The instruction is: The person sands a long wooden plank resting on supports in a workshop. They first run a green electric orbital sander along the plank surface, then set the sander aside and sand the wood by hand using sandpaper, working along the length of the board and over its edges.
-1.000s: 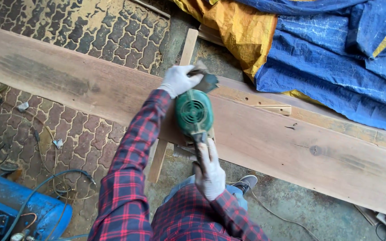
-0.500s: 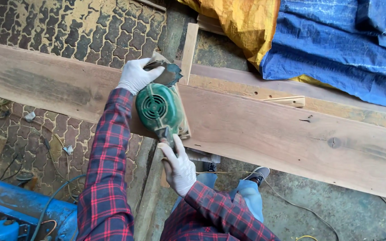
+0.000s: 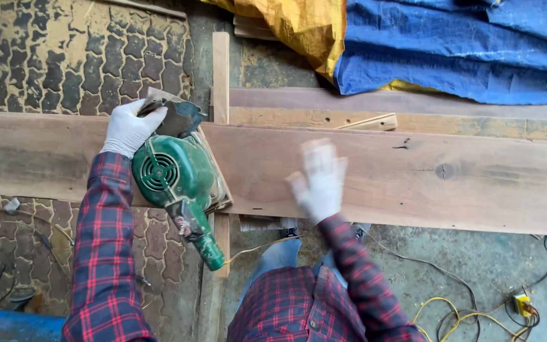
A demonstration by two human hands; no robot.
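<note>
Left hand (image 3: 128, 128), white-gloved, fingers (image 3: 142, 109) curled around the dark front knob (image 3: 175, 118) of a green power sander (image 3: 175, 174). Directly below those fingers, the sander's round vented housing, flat on the long wooden plank (image 3: 476, 183); farther below and to the right, its green rear handle (image 3: 205, 244) jutting past the plank's near edge, ungripped. Thin cord (image 3: 254, 248) trailing from the handle's end.

Right hand (image 3: 318, 180), also white-gloved, blurred by motion, fingers (image 3: 324, 152) spread wide, holding nothing, over the plank and well apart from the sander. Whether touching the wood: cannot tell.

Beyond the left fingers, a narrow wooden batten (image 3: 221, 76) crossing under the plank. Beyond the right fingers, a second board (image 3: 463, 123) alongside the plank, then yellow tarpaulin (image 3: 292, 28) and blue tarpaulin (image 3: 463, 50). Left of the left fingers, patterned paving (image 3: 52, 57). Below both hands, red plaid sleeves (image 3: 99, 253), and a yellow cable (image 3: 470, 316) coiled on concrete floor (image 3: 476, 266) at lower right.
</note>
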